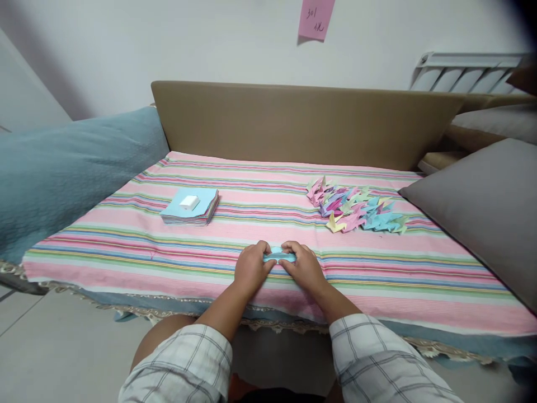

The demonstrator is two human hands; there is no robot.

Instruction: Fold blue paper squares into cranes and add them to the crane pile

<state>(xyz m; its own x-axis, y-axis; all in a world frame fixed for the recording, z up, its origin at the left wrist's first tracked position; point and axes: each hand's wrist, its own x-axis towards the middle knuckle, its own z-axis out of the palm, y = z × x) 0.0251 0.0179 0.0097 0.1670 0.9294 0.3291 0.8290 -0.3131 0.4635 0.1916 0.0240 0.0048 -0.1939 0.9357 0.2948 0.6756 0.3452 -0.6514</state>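
Centrally, a light-blue paper piece point(276, 253) lies directly between the left hand point(251, 267) and the right hand point(305, 270), its long axis running left to right and roughly parallel to the front edge of the striped cloth point(260, 221). Each hand pinches one end between thumb and curled fingers, thumbs toward the wearer and almost meeting; neither hand is nearer than the other. The fingers cover both ends, so the exact folds cannot be made out. Forearms cross the cloth's front edge, which lies close behind the hands. Beyond the hands, the cloth stretches back to a brown backrest point(293, 123). To the left and farther back sits a paper stack point(206, 197) bearing a white block point(189, 202); to the right, a group of folded paper figures point(354, 208), with a grey cushion point(478, 207) farther right.
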